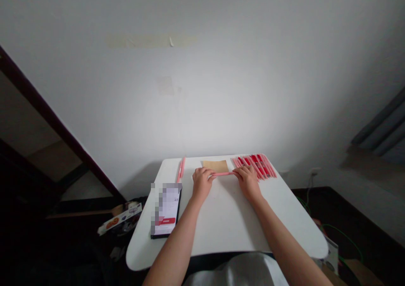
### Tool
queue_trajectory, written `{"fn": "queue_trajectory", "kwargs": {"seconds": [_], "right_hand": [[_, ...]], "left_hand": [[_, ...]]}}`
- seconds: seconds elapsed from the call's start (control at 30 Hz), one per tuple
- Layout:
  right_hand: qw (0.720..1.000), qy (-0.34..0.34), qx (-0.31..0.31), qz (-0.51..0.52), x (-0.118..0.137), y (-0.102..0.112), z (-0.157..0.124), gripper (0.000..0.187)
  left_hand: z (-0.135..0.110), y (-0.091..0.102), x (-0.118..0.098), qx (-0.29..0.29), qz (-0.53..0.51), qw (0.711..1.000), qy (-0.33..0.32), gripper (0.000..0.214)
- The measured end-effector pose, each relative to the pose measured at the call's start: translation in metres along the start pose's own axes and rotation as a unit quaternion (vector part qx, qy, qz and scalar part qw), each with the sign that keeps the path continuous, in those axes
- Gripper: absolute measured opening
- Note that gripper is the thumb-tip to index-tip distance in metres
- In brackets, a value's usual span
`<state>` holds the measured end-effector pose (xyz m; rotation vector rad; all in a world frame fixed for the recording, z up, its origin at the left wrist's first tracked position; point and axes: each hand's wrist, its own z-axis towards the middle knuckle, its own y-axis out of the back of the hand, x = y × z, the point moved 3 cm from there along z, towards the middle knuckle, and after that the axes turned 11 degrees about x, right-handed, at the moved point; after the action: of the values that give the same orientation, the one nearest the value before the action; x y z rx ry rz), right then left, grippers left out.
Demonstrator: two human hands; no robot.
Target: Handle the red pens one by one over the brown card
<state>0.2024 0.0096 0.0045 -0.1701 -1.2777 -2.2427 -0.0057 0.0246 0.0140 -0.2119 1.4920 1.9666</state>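
Note:
A pink pen lies crosswise between my two hands over the white table. My left hand is closed on its left end and my right hand is closed on its right end. Just behind the pen sits a small brown card. A row of several red and pink pens lies at the far right of the table, beside my right hand. One single pink pen lies near the table's far left edge.
A phone with a lit screen lies at the table's left edge. A printed box rests on the dark floor to the left. A green cable runs along the floor at right. A white wall stands behind the table.

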Motion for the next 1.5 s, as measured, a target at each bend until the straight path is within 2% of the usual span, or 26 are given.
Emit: {"fn": "queue_trajectory", "kwargs": {"seconds": [0.37,0.87,1.07,1.27,1.5], "right_hand": [[1.000,-0.002,0.006,0.008,0.0026,0.0009,-0.0011,0.028],[1.000,-0.002,-0.012,-0.009,0.0073,0.0086,-0.0014,0.020],[1.000,-0.009,-0.014,-0.015,0.0070,0.0085,-0.0015,0.020],[0.999,-0.030,-0.013,-0.016,0.0051,0.0087,-0.0020,0.021],[1.000,-0.019,-0.006,-0.014,0.0056,0.0091,-0.0025,0.022]], "left_hand": [[-0.0002,-0.0002,0.0021,-0.031,0.018,0.999,-0.003,0.008],[-0.0026,-0.0003,-0.0045,-0.001,0.088,0.996,0.010,0.020],[-0.0019,-0.0034,-0.0019,-0.016,0.077,0.997,0.006,0.022],[-0.0010,-0.0017,-0.0012,-0.043,0.042,0.998,-0.008,0.016],[-0.0013,-0.0038,-0.0002,-0.030,0.045,0.999,0.001,0.003]]}}
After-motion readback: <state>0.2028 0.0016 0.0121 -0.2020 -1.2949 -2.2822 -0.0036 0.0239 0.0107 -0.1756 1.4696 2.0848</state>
